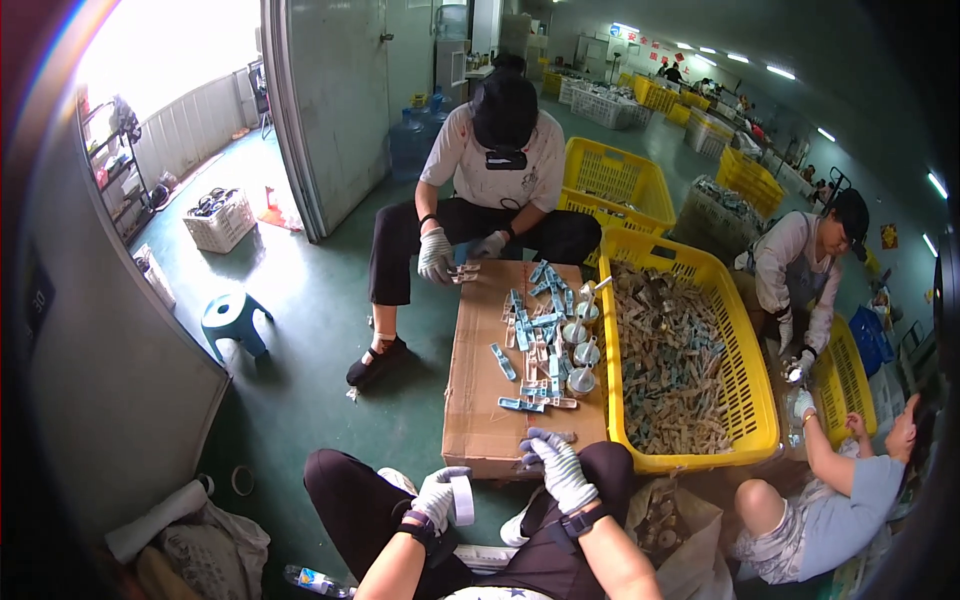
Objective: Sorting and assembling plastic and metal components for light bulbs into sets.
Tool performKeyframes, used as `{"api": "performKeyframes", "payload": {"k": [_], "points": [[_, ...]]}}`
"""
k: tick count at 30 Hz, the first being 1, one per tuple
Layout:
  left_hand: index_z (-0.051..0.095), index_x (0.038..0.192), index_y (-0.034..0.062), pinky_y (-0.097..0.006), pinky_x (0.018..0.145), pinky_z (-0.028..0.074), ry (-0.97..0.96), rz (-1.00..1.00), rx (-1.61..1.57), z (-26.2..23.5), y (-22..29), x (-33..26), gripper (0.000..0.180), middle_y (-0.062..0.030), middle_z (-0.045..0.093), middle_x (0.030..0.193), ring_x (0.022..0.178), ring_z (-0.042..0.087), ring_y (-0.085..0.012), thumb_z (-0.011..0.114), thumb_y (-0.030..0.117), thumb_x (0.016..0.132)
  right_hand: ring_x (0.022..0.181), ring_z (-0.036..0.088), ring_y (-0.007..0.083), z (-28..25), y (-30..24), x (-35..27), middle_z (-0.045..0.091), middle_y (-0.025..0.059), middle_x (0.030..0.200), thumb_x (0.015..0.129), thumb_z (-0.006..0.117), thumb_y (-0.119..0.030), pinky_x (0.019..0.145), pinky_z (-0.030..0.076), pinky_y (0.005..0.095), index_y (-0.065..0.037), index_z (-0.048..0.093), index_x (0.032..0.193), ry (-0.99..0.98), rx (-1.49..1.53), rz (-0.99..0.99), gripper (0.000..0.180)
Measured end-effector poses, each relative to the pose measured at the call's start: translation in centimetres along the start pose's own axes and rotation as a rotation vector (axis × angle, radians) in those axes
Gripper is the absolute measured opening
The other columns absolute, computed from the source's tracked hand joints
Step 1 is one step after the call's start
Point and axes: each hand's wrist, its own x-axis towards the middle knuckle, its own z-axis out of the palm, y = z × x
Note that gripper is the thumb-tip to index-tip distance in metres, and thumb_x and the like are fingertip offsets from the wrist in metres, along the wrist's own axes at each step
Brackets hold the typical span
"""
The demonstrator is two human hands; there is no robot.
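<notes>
My left hand [436, 498], in a striped grey-tipped glove, is closed around a white roll of tape [462, 500] between my knees. My right hand [560, 470], gloved alike, is held at the near edge of a cardboard box [480, 360]; its fingers look apart, and I see nothing in them. Blue and pale plastic clips [545, 320] lie scattered on the box top. Along its right side stand several clear, rounded plastic pieces [582, 380] with stems. Across the box, a co-worker's gloved hand [436, 255] is beside some pale clips [465, 273].
A large yellow basket [690, 462] full of clips stands against the box's right side. Two co-workers handle things farther right. An open sack [690, 530] sits by my right knee. A blue stool [236, 315] and a water bottle [315, 580] are at left.
</notes>
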Motion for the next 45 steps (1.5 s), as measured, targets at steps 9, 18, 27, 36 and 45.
{"api": "performKeyframes", "payload": {"k": [9,18,27,36,45], "points": [[0.066,0.101,0.0061,-0.03,0.063,0.053,0.042,-0.01,-0.096,-1.1,-1.5,1.7,0.025,-0.005,0.068,0.089,0.072,0.063,-0.0164,0.071,0.002,0.078,0.066,0.052,0.0056,-6.8,-16.2,15.5,0.062,-0.0023,0.083,0.089,0.056,-0.003,0.06,0.045,0.0212,-0.008,0.062,0.104,0.254,-0.403,-0.523,0.017],[0.064,0.108,0.0009,-0.027,0.067,0.052,0.106,-0.146,-0.02,0.0,1.1,-0.3,0.025,-0.0072,0.067,0.089,0.074,0.063,-0.0155,0.063,0.002,0.083,0.111,0.055,0.0257,-9.0,-22.8,30.8,0.058,0.0155,0.122,0.084,0.061,-0.011,0.095,0.044,0.0344,-0.004,0.054,0.125,0.547,-0.905,-0.396,0.043],[0.061,0.113,-0.0023,-0.024,0.06,0.05,0.003,-0.169,-0.012,1.3,2.4,1.9,0.028,-0.0068,0.065,0.084,0.066,0.06,-0.0136,0.057,0.002,0.086,0.108,0.059,0.029,-14.5,-22.2,41.9,0.059,0.0179,0.122,0.086,0.06,-0.01,0.094,0.045,0.0362,-0.002,0.057,0.119,0.505,-0.994,-0.348,0.035],[0.063,0.11,-0.0003,-0.023,0.065,0.05,0.056,-0.127,0.081,1.5,2.2,1.7,0.024,-0.0054,0.065,0.089,0.073,0.06,-0.0119,0.059,0.005,0.088,0.094,0.061,0.0368,-10.0,-22.9,40.9,0.064,0.0202,0.1,0.082,0.058,-0.011,0.086,0.049,0.0418,-0.005,0.066,0.095,0.528,-1.62,-0.521,0.016],[0.061,0.113,-0.0009,-0.022,0.06,0.048,-0.003,-0.164,-0.019,1.7,3.1,1.1,0.028,-0.0035,0.063,0.083,0.067,0.058,-0.0105,0.06,0.004,0.086,0.09,0.063,0.0361,-6.5,-21.4,41.3,0.066,0.0203,0.094,0.079,0.063,-0.01,0.081,0.05,0.04,-0.005,0.067,0.093,0.293,-1.598,-0.609,0.015]]}}
